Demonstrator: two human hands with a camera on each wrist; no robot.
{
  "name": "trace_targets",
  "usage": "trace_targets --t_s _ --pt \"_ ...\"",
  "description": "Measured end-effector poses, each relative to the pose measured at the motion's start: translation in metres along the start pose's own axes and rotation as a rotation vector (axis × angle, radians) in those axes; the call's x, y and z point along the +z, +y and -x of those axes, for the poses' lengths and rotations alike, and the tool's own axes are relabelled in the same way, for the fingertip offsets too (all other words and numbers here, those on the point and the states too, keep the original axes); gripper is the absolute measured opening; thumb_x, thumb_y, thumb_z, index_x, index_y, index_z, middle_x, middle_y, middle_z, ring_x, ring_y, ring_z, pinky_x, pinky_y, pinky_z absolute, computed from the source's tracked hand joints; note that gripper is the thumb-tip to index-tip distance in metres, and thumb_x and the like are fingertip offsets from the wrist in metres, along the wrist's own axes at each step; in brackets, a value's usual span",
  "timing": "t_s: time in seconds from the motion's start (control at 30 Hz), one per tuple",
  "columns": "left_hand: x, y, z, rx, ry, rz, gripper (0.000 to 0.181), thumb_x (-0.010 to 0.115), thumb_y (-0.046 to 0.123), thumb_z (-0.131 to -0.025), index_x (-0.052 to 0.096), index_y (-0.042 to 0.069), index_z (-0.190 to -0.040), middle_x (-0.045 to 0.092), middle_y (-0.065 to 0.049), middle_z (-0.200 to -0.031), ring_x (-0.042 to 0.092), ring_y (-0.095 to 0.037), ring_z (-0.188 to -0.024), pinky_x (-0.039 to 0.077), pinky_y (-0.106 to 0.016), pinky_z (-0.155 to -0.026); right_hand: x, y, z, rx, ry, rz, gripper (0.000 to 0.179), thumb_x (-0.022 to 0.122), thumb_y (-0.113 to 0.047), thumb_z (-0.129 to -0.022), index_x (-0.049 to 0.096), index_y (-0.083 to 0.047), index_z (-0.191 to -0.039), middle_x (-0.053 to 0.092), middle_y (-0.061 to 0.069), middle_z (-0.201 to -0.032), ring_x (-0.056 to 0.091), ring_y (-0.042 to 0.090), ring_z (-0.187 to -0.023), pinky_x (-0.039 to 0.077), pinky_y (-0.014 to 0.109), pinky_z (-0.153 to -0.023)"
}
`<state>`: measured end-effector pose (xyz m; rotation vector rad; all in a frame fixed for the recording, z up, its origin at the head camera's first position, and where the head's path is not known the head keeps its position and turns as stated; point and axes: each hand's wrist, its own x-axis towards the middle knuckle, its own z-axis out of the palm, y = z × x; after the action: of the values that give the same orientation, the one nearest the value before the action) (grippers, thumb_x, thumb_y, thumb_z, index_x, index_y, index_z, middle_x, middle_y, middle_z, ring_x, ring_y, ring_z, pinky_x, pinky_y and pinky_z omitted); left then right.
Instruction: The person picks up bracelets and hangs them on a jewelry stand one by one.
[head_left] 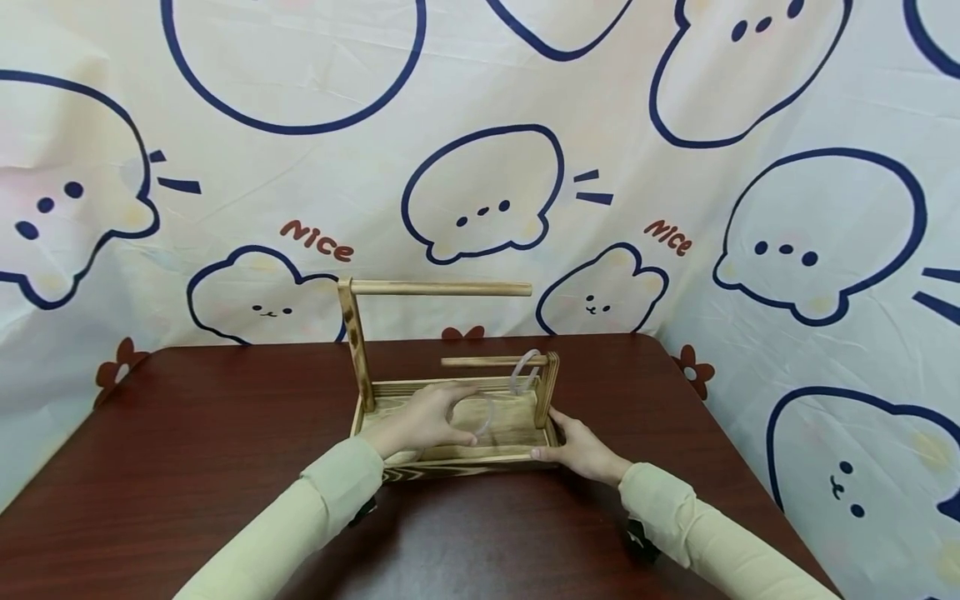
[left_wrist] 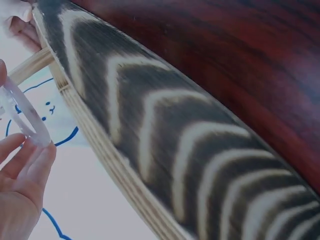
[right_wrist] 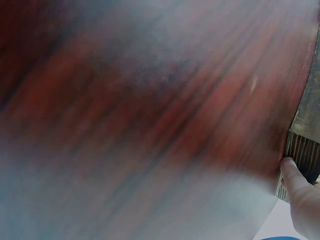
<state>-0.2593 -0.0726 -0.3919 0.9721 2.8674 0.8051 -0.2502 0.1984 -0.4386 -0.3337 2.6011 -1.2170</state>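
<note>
A wooden jewelry stand with a shallow tray base sits on the table; it has a tall bar at left and a shorter, lower bar at right. One pale, translucent bangle hangs on the lower bar. My left hand, above the tray, pinches a second translucent bangle between thumb and fingers. At the tray's front right corner, my right hand grips the wood, its thumb on the front side; part of its fingers is hidden behind the end wall.
The stand rests on a dark reddish-brown table. Behind and to the right hangs a pale cloth with blue cartoon outlines, close to the table's far edge.
</note>
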Motion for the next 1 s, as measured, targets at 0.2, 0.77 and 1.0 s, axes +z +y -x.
trace_targets --t_s 0.2,0.77,1.0 --pt "-0.003 0.001 0.019 -0.025 0.036 -0.002 0.078 0.075 0.043 -0.072 0.044 0.014 -0.137 0.051 -0.005 -0.132 0.053 -0.022 -0.113 0.041 -0.042 -0.097 0.001 0.004 -0.001 -0.002 -0.003 0.011 0.093 0.073 -0.032 -0.077 0.020 0.003 -0.144 0.022 0.019 -0.149 0.020 0.034 -0.137 0.027 0.051 -0.106" --pt "-0.001 0.001 0.046 0.008 0.110 0.067 0.074 0.078 0.036 -0.070 0.047 0.020 -0.135 0.047 0.006 -0.109 0.047 -0.011 -0.086 0.041 -0.025 -0.069 0.002 0.003 -0.001 -0.017 0.005 0.026 0.090 0.073 -0.029 -0.078 0.021 0.004 -0.144 0.023 0.021 -0.148 0.022 0.036 -0.136 0.027 0.052 -0.106" --pt "-0.005 -0.001 0.048 0.010 0.155 0.072 0.075 0.078 0.037 -0.070 0.048 0.012 -0.133 0.050 0.002 -0.118 0.052 -0.013 -0.096 0.046 -0.033 -0.078 0.002 0.003 -0.001 -0.025 0.011 0.006 0.091 0.074 -0.030 -0.077 0.021 0.003 -0.144 0.023 0.019 -0.149 0.021 0.034 -0.137 0.027 0.051 -0.106"
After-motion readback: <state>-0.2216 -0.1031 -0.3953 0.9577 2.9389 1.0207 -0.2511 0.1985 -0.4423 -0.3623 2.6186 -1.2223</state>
